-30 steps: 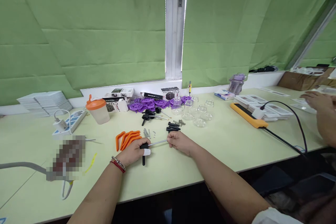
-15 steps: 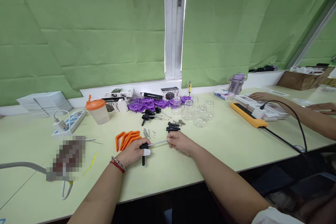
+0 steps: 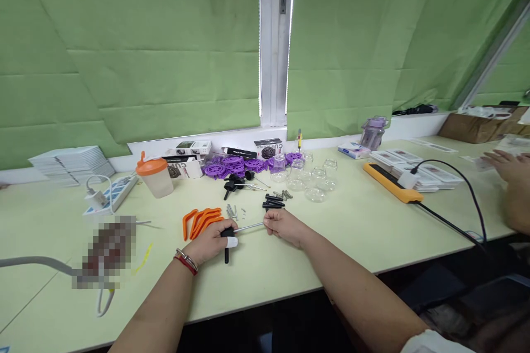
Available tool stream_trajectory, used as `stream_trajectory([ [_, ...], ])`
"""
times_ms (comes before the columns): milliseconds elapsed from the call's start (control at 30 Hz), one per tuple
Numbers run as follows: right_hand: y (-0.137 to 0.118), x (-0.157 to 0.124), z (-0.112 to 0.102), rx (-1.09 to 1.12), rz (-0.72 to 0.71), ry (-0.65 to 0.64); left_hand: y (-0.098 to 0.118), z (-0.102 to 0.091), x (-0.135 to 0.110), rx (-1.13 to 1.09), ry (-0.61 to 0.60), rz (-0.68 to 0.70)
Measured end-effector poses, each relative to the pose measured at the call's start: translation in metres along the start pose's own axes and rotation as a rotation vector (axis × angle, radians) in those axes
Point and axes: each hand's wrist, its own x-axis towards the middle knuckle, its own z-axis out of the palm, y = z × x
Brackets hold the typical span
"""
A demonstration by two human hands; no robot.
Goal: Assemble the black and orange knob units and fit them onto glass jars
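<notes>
My left hand (image 3: 212, 242), a white wrap on its thumb, grips a black plastic part with a metal rod (image 3: 227, 233); a dark stem points down from it. The thin rod runs right to my right hand (image 3: 284, 226), whose fingers pinch around its far end; that tip is hidden. Orange bent handles (image 3: 203, 220) lie beside my left hand. Just beyond my hands are small metal pins (image 3: 232, 212), black tube-like pieces (image 3: 273, 202) and coil springs (image 3: 284, 194). Similar black parts with rods (image 3: 235, 184) are piled further back.
Purple wheel-like pieces (image 3: 232, 165) and clear glass jars (image 3: 308, 179) stand behind. An orange-lidded cup (image 3: 155, 175) and a power strip (image 3: 111, 196) are at left. To the right are a yellow-black power strip (image 3: 391, 183), stacked cards (image 3: 414, 168) and another person's hand (image 3: 507, 162).
My hands keep the same hold on the black part and its rod, nearly still. The other person's arm has drawn back from the stacked cards toward the right.
</notes>
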Motion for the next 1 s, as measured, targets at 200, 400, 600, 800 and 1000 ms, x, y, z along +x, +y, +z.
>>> stream_trajectory([
  [200,0.0016,0.0019,-0.0002,0.0,-0.006,-0.004,0.0005,0.0011,-0.0009,-0.016,0.005,0.0],
  [400,-0.0017,0.0011,0.0012,0.001,0.008,0.004,0.0009,0.0012,-0.0013,-0.02,0.013,-0.014],
  [600,-0.0008,0.0013,0.0006,0.002,0.012,-0.003,-0.001,0.0009,-0.0004,-0.038,0.016,-0.007],
  [800,0.0021,0.0032,-0.0001,0.019,0.015,-0.012,-0.0012,0.0014,-0.0007,-0.052,0.013,0.008],
  [1000,-0.0001,0.0013,0.0008,0.046,0.0,0.017,-0.0015,0.0015,-0.001,-0.028,0.078,0.028],
])
